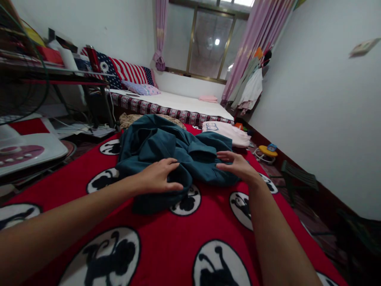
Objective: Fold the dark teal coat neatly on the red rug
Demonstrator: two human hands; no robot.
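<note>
Teal crumpled cloth (166,147) under both flat hands, left hand (159,176), right hand (236,165).

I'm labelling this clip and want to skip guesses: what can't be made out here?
- Head view: what kind of garment the dark green cloth is; it lies crumpled.
- Left hand palm and what is under it: hidden by the hand itself.
- Right hand fingertips' grip: unclear, flat on the cloth.
- Print on the pink folded cloth: too small.
- Fan: cut off by the left edge.

garment (166,147) lies on the blanket (166,238); folded cloth (229,133) behind it, bed (184,103) beyond.
</note>
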